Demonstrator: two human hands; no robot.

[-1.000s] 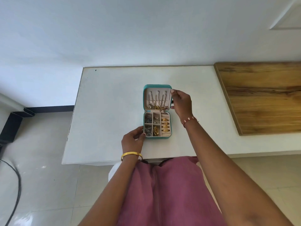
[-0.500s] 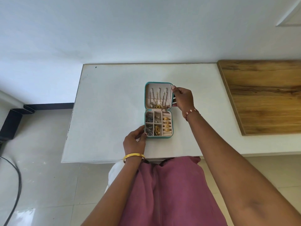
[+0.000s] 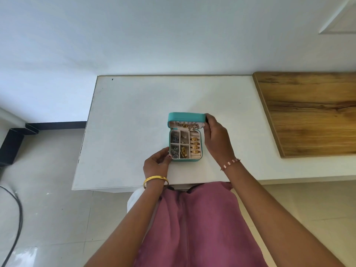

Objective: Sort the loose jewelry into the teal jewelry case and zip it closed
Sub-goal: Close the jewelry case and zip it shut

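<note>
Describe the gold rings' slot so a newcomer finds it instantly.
On the white table sits the teal case, lid half raised. In its tray, the gold rings line the right-hand column, stacked in a cushioned roll; the compartments to their left hold loose grey and mixed pieces.

Right hand [image 3: 215, 137] on case lid [image 3: 185, 117]

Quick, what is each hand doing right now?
Left hand: fingers curled against the near left corner of the teal jewelry case, steadying it.
Right hand: gripping the right edge of the half-raised lid.
</note>
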